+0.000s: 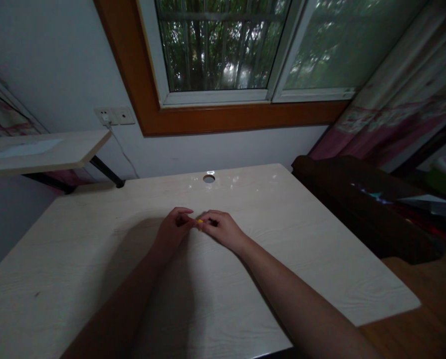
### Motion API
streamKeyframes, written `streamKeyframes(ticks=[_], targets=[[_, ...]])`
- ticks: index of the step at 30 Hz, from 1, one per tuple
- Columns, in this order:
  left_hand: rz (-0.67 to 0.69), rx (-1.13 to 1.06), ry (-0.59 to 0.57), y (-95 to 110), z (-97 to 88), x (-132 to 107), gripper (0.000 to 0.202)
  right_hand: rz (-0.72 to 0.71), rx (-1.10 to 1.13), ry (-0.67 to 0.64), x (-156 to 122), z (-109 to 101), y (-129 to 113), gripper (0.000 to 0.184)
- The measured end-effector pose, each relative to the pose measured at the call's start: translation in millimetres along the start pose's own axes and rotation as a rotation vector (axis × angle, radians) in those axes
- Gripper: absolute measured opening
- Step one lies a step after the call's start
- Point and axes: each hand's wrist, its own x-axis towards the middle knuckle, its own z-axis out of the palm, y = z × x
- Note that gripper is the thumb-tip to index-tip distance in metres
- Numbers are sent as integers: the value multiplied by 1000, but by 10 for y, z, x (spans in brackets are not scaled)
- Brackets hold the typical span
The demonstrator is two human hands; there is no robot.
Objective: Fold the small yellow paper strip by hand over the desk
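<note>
A tiny bright yellow object (200,221) shows between my fingertips, just above or on the pale wood-grain table (305,239); its kind is too small to make out. My right hand (223,228) pinches it between thumb and fingers from the right. From the left, my left hand (173,229) meets it with thumb and fingertips closed together, while one finger curves above. Fingers cover most of the object. Both forearms reach in from the bottom of the view.
A raised shelf (47,154) on black legs stands at the table's back left, with a white sheet (26,148) on it. A round cable hole (209,178) lies near the back edge. A wall socket (114,116) has a white cord. Dark brown furniture (338,189) stands right of the table.
</note>
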Motion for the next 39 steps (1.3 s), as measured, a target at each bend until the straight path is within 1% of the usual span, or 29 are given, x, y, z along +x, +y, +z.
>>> streamKeyframes(ticks=[4, 8, 13, 17, 23, 31, 35, 39], targets=[[6, 20, 19, 2, 3, 4, 37, 30, 13, 17, -4, 8, -8, 17], [7, 7, 4, -7, -2, 6, 38, 50, 38, 42, -4, 16, -7, 15], [16, 10, -2, 21, -6, -9, 38, 57, 76, 33, 1, 24, -4, 13], [13, -29, -21, 43, -4, -20, 35, 51, 101, 13, 5, 26, 10, 12], [28, -2, -2, 29, -12, -23, 31, 50, 90, 10, 3, 20, 31, 16], [-1, -23, -18, 67, -8, -46, 30, 6, 29, -27, 1, 6, 23, 17], [23, 54, -15, 118, 15, -66, 25, -3, 29, -19, -6, 21, 24, 15], [86, 203, 38, 152, 52, -83, 15, -29, 32, -1, -1, 32, 18, 11]])
